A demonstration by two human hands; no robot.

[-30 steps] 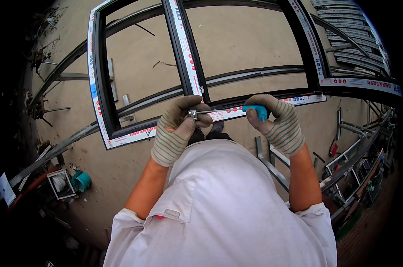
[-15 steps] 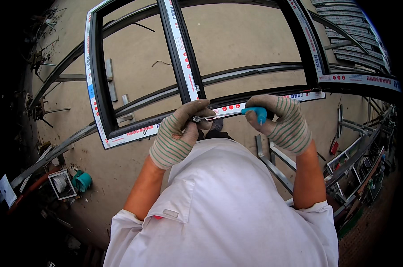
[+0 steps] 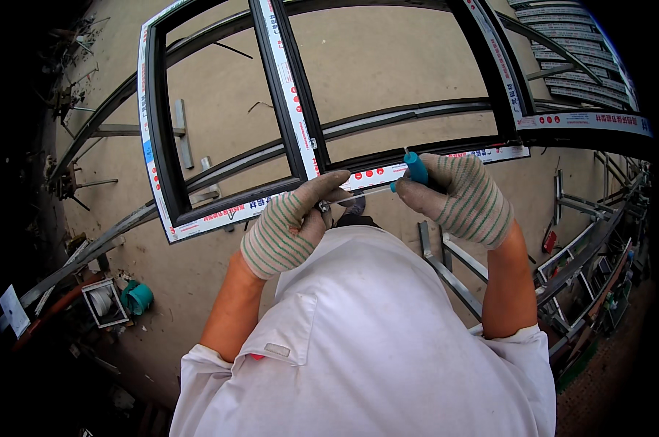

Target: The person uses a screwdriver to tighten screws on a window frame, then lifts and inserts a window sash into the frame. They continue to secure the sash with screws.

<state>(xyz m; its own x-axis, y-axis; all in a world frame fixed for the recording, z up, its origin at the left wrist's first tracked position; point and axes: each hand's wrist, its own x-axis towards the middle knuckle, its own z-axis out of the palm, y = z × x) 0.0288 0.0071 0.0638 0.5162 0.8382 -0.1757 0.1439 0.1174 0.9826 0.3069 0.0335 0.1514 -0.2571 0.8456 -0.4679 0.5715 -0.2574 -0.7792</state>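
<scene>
Gloved in striped, grey-coated knit, my left hand (image 3: 289,226) pinches a small metal fitting (image 3: 324,207) just in front of my body; most of it is hidden by the fingers. My right hand (image 3: 464,195), in a matching glove, is closed on the teal handle of a T-handle hex key (image 3: 417,169). A thin shaft runs from this handle leftward to the fitting, and a short metal tip sticks out at the handle's upper end. Just beyond both hands lies a black window frame (image 3: 231,211) whose edges carry white printed film.
Metal rails (image 3: 256,155) run beneath the frame. Loose metal profiles (image 3: 457,258) lie at the right, near a cluttered rack (image 3: 577,269). A teal bucket (image 3: 137,298) and a spool (image 3: 103,302) stand at lower left; film-covered profiles (image 3: 581,54) are stacked at far right.
The hex key's handle has turned in my right hand, its short tip now pointing up and away instead of toward me. My left hand still grips the fitting, nearly unmoved.
</scene>
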